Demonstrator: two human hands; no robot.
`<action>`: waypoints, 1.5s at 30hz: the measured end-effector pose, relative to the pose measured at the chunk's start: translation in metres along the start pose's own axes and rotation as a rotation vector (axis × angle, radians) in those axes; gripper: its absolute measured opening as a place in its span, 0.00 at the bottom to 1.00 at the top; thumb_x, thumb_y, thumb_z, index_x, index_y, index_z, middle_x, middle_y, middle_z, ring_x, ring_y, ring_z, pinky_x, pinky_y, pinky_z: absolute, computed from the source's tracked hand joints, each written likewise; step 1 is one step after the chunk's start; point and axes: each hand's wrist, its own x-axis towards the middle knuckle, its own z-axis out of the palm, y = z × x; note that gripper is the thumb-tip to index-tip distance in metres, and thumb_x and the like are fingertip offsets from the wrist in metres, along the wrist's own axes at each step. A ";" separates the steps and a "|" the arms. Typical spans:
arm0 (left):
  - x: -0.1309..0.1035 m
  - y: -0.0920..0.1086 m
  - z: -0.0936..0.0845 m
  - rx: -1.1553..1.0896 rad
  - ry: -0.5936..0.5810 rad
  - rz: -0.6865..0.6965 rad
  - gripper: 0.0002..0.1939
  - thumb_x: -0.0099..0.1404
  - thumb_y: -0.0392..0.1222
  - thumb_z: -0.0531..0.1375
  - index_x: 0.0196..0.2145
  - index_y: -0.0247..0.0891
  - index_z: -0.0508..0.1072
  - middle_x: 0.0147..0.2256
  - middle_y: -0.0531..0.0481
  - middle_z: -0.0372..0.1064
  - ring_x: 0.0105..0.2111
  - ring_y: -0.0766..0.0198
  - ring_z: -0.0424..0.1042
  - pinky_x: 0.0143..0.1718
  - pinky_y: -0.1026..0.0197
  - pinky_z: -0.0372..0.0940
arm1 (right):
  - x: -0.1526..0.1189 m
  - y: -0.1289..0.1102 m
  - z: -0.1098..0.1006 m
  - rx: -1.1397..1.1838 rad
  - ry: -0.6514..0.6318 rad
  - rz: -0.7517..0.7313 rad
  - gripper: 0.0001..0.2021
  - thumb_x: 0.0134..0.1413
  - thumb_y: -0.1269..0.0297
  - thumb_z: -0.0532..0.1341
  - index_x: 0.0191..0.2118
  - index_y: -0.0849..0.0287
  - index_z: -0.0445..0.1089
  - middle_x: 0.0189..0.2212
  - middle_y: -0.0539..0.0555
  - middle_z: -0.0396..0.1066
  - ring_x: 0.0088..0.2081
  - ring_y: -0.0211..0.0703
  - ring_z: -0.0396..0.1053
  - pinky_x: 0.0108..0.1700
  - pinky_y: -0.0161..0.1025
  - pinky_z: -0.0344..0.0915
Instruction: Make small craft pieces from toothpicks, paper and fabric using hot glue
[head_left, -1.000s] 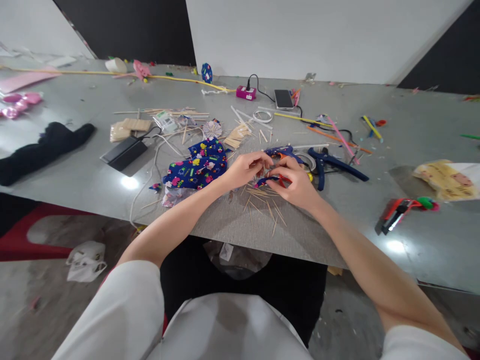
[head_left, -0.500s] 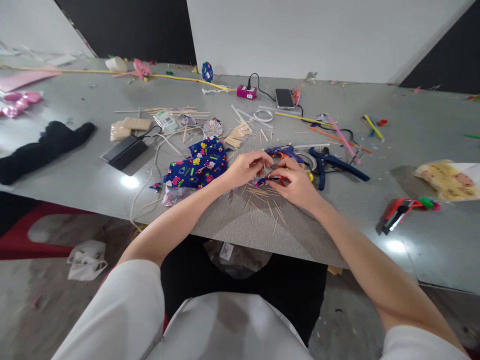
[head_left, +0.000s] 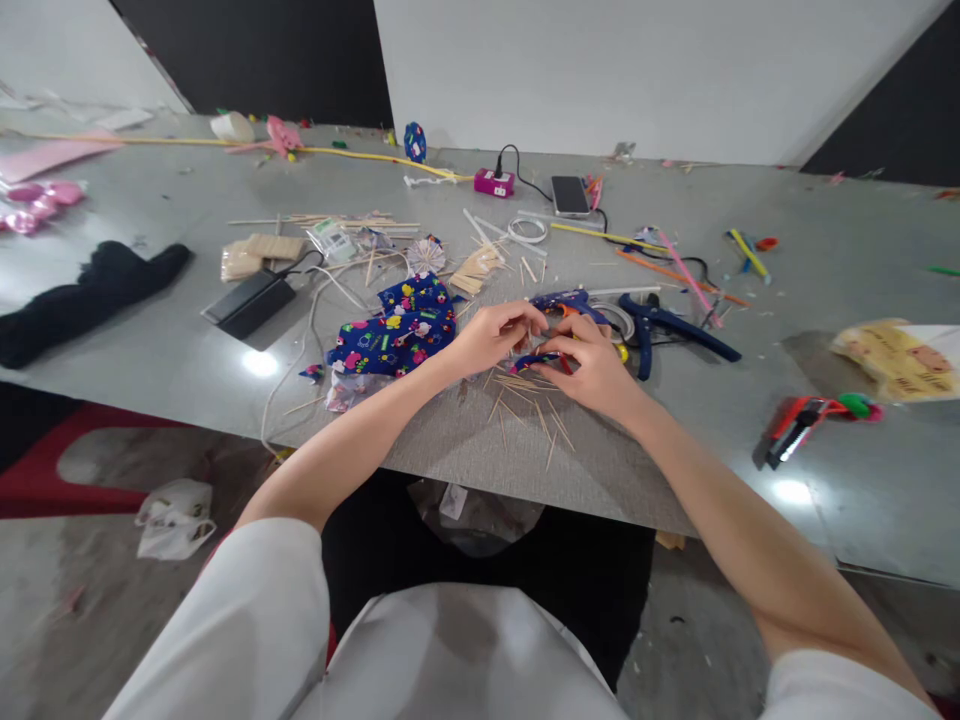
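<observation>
Over the middle of the table, my left hand (head_left: 496, 336) and my right hand (head_left: 596, 365) face each other with fingertips nearly meeting. Both are closed in a pinch; whatever small thing lies between them is mostly hidden. Just under the fingertips, beside my right hand, shows a small blue patterned piece (head_left: 529, 362). Thin wooden sticks (head_left: 544, 422) are scattered below the hands. Left of my left hand lies blue printed fabric (head_left: 391, 340). Behind the fingers is a blue glue gun (head_left: 562, 298), and a dark blue plier-like tool (head_left: 679, 328) rests to the right.
A black box-shaped adapter (head_left: 253, 303) and its white cord lie at left, near packs of sticks (head_left: 259, 252). Farther back are a phone (head_left: 570, 196) and a purple plug block (head_left: 493, 182). A red-and-black cutter (head_left: 799, 430) lies at right, colored strips (head_left: 686, 270) behind.
</observation>
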 end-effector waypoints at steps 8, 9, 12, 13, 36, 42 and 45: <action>0.000 0.002 0.001 0.021 -0.003 0.016 0.10 0.74 0.32 0.53 0.42 0.37 0.75 0.37 0.47 0.74 0.28 0.72 0.71 0.32 0.66 0.68 | 0.000 0.001 0.001 -0.041 -0.011 -0.015 0.10 0.66 0.53 0.68 0.40 0.53 0.80 0.43 0.57 0.72 0.48 0.56 0.71 0.51 0.58 0.61; 0.000 0.001 0.001 0.019 -0.003 0.017 0.11 0.74 0.32 0.53 0.42 0.37 0.75 0.37 0.47 0.74 0.28 0.72 0.71 0.32 0.66 0.68 | 0.000 0.001 0.001 -0.041 -0.014 -0.013 0.10 0.66 0.53 0.68 0.40 0.53 0.80 0.43 0.57 0.72 0.47 0.57 0.71 0.51 0.58 0.61; 0.000 0.001 0.001 0.011 -0.003 0.017 0.11 0.74 0.32 0.52 0.42 0.37 0.75 0.37 0.48 0.74 0.28 0.72 0.71 0.32 0.66 0.68 | 0.000 0.002 0.001 -0.036 -0.028 -0.006 0.10 0.65 0.53 0.68 0.40 0.53 0.80 0.43 0.58 0.72 0.48 0.57 0.70 0.51 0.59 0.61; 0.000 0.001 0.000 0.008 -0.001 0.017 0.11 0.74 0.32 0.52 0.42 0.37 0.75 0.37 0.48 0.74 0.28 0.72 0.71 0.32 0.66 0.68 | -0.001 0.002 0.001 -0.034 -0.032 -0.006 0.10 0.65 0.52 0.68 0.40 0.53 0.80 0.43 0.58 0.72 0.48 0.57 0.70 0.52 0.59 0.61; -0.001 0.001 0.002 0.007 0.000 -0.001 0.11 0.74 0.30 0.53 0.41 0.37 0.75 0.36 0.48 0.73 0.28 0.73 0.70 0.31 0.68 0.67 | -0.001 0.004 0.005 -0.070 -0.051 -0.008 0.08 0.66 0.55 0.67 0.40 0.53 0.80 0.44 0.59 0.73 0.50 0.58 0.70 0.54 0.62 0.62; -0.001 0.000 0.002 0.013 0.002 -0.006 0.11 0.74 0.31 0.53 0.41 0.37 0.75 0.37 0.48 0.74 0.28 0.73 0.70 0.32 0.68 0.67 | -0.002 0.005 0.007 -0.084 -0.055 -0.008 0.08 0.67 0.56 0.67 0.40 0.53 0.80 0.44 0.59 0.73 0.50 0.58 0.70 0.54 0.61 0.61; -0.001 0.000 0.002 0.014 -0.001 -0.009 0.11 0.74 0.31 0.53 0.42 0.37 0.75 0.37 0.48 0.74 0.28 0.73 0.70 0.32 0.68 0.68 | -0.002 0.004 0.006 -0.073 -0.055 -0.006 0.08 0.67 0.55 0.67 0.40 0.53 0.79 0.45 0.59 0.73 0.50 0.58 0.70 0.54 0.61 0.61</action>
